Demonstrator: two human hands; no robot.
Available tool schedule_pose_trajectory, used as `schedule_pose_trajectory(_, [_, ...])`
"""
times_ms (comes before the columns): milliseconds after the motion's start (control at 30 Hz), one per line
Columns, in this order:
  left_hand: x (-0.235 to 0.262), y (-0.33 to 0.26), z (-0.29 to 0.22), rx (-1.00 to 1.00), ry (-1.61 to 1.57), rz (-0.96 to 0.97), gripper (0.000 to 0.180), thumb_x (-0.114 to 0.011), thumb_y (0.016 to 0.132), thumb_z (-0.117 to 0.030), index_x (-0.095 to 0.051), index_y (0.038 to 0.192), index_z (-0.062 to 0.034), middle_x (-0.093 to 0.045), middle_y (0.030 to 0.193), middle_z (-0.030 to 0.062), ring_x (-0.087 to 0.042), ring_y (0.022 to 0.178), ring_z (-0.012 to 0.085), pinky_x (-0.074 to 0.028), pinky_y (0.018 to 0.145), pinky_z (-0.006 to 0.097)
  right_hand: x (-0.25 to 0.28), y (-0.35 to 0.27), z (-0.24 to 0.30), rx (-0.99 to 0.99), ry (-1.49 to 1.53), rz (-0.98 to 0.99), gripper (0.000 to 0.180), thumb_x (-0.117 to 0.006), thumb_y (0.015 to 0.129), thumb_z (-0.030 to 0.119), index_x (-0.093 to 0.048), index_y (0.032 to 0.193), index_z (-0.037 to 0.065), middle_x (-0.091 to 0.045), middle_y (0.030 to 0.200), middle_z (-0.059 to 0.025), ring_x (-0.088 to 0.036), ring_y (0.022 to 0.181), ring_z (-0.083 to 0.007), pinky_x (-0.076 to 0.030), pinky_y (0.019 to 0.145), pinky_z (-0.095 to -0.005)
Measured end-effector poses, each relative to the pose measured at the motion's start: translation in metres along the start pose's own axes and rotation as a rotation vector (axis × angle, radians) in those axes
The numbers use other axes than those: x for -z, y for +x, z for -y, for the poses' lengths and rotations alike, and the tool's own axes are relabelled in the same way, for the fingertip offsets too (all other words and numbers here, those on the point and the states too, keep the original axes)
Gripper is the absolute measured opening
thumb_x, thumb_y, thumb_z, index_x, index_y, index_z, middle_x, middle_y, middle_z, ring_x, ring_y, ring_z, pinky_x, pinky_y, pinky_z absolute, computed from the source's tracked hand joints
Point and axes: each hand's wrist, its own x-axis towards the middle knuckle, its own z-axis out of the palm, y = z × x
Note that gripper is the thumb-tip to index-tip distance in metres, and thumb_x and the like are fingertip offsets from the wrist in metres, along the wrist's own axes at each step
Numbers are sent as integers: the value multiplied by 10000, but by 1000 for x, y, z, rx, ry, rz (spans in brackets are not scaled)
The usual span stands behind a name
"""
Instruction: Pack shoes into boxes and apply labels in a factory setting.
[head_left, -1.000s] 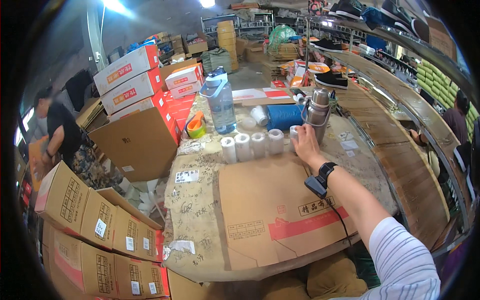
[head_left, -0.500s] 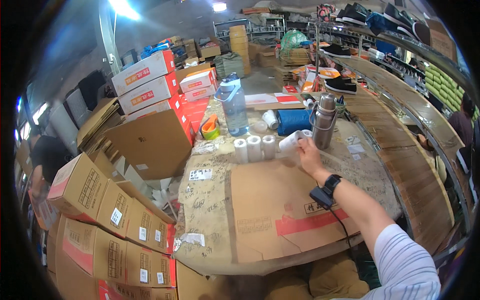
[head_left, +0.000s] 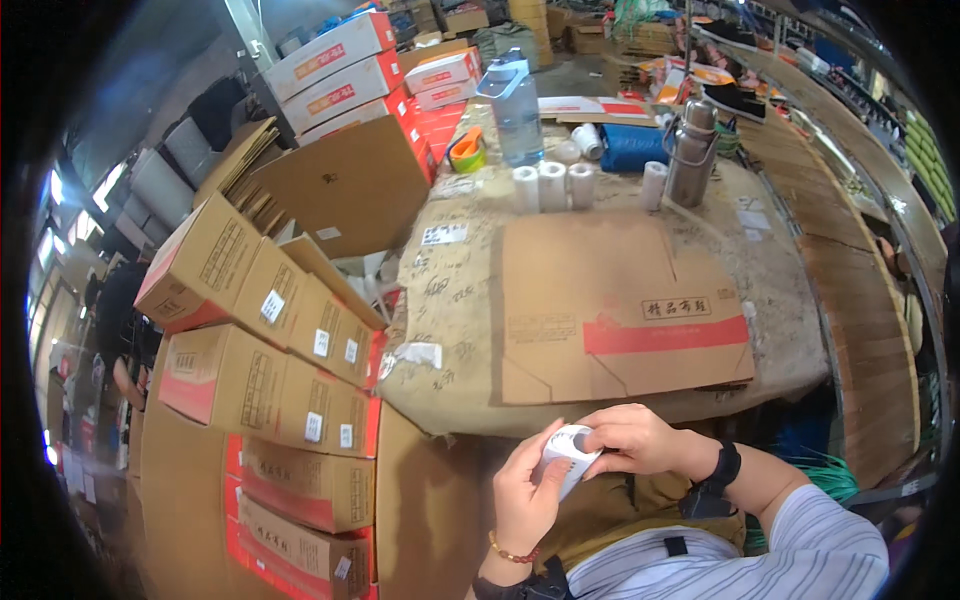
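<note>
Grey floor (head_left: 582,74) and wooden shelving (head_left: 822,225)

The held roll (head_left: 570,457) looks smooth and papery, the flattened carton (head_left: 570,275) matt cardboard, the flask (head_left: 689,165) shiny metal.

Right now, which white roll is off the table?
The white roll held between your left hand and right hand; the other rolls rest on the table.

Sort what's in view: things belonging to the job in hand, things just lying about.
Likely the job:
white cylindrical roll, in left hand and right hand
perhaps four matching upright white rolls
perhaps flat brown red-banded cardboard

Apparently lying about:
translucent blue plastic bottle
silver cylindrical metal flask
soft-looking blue bundle
</note>
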Motion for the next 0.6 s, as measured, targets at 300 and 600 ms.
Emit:
schedule_pose_trajectory(300, [2, -40, 29, -68, -82, -303, 240, -780, 719, -43, -676, 934, -19, -678, 927, 120, -643, 815, 165, -512, 724, 279, -32, -9, 23, 19, -110, -47, 278, -744, 734, 251, -593, 863, 56, -638, 988, -124, -627, 799, -293, -523, 673, -355])
schedule_pose_trajectory(600, [-2, -43, 30, -397, 350, -460, 259, -831, 646, -66, -632, 812, -55, -615, 827, 65, -586, 746, 181, -483, 651, 277, -52, -17, 30, -258, 13, -152, 294, -782, 691, 177, -594, 856, 21, -646, 958, -168, -639, 797, -305, -518, 653, -350])
